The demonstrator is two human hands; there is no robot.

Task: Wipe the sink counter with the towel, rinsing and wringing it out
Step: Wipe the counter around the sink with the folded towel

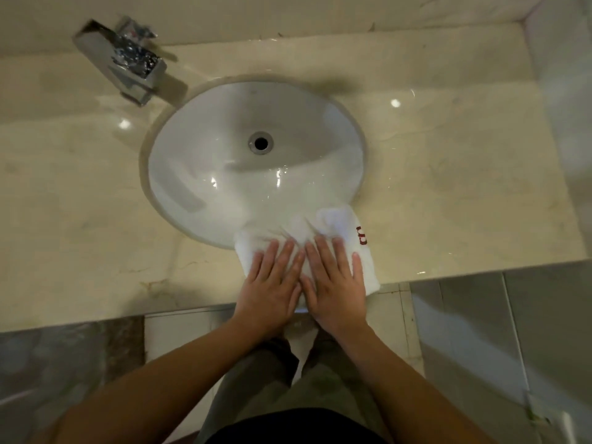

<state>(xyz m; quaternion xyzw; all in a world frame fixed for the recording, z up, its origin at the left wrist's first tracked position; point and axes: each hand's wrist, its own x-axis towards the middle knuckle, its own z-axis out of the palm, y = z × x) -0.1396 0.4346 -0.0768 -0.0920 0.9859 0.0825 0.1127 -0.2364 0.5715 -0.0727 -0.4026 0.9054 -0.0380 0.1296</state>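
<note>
Two hands, left hand [270,283] and right hand [334,283], press flat with fingers spread on the towel [339,225]; no closed grip. Towel lies on the bench [96,219] front edge, overlapping the sink [224,187] rim. Risk: pushing forward slides it into the basin; pulling back drags it off the edge.

two bare hands are seen, the left hand [270,283] and the right hand [333,283], with no rings, watches or bands visible on either. below the fingers [282,251], both wrists and forearms are uncovered as far as the lower edge of the view; no sleeve is shown. the nails are kept short and unpainted. farther back from the fingers, between the forearms, a dark, nearly black garment [288,426] is seen over the torso at the bottom of the view, and grey-green trousers [323,389] are worn on the legs just ahead of it.
</note>
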